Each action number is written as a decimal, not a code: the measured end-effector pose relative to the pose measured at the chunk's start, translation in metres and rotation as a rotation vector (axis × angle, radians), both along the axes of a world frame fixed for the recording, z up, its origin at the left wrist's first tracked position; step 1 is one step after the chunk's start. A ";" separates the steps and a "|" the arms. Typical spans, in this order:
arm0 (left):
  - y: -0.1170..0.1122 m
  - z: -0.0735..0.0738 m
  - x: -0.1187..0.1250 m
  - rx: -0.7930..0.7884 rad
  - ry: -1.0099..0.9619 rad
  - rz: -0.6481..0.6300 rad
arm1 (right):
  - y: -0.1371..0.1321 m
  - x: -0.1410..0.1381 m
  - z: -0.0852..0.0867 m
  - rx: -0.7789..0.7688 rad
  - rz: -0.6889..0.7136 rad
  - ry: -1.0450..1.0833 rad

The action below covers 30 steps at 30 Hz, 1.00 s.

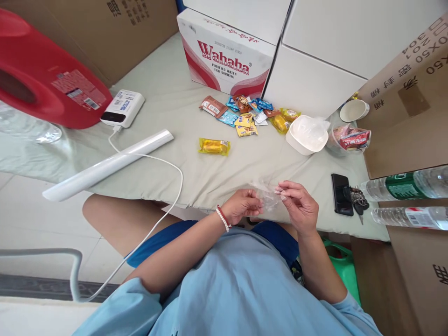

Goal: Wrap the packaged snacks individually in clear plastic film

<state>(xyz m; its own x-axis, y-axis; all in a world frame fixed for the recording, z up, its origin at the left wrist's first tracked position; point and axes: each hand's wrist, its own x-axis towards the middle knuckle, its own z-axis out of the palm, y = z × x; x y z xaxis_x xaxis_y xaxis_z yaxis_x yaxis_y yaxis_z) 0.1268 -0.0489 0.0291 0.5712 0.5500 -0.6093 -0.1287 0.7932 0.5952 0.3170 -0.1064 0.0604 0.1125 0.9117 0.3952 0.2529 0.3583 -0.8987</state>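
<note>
Between my two hands a thin clear plastic bag (268,196) is stretched just above the table's front edge. My left hand (244,205), with a red band and white beads at its wrist, pinches one side of it. The fingertips of my right hand (299,205) pinch the other side. Beyond the hands a yellow-wrapped snack (214,146) lies by itself on the cloth. Farther back is a pile of small packaged snacks, with yellow packets (246,125) and a brown packet (213,107). Right of the pile stands a white plastic container (304,140) with clear film inside it.
At left are a red jug (52,74), a white power bank (122,108), a white tube lamp (108,164) and its cable. A Wahaha box (227,56) stands behind. On the right lie a phone (342,195), keys (359,200) and water bottles (406,185).
</note>
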 end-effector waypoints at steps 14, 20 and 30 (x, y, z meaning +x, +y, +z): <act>-0.009 0.019 -0.032 0.567 0.040 0.356 | 0.013 0.034 -0.021 -0.567 -0.031 0.243; -0.009 0.009 -0.048 0.691 0.218 0.512 | 0.045 0.010 -0.010 -0.646 0.019 0.175; -0.010 -0.007 -0.068 0.421 0.120 0.752 | 0.044 0.008 -0.026 -0.600 -0.102 0.199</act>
<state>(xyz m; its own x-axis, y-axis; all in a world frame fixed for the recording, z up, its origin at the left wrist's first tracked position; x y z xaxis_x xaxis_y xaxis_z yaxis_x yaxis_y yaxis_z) 0.0584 -0.0590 0.0223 -0.0897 0.9486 -0.3034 -0.4477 0.2337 0.8631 0.3246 -0.0629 0.0341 0.2287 0.9488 -0.2177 0.0672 -0.2385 -0.9688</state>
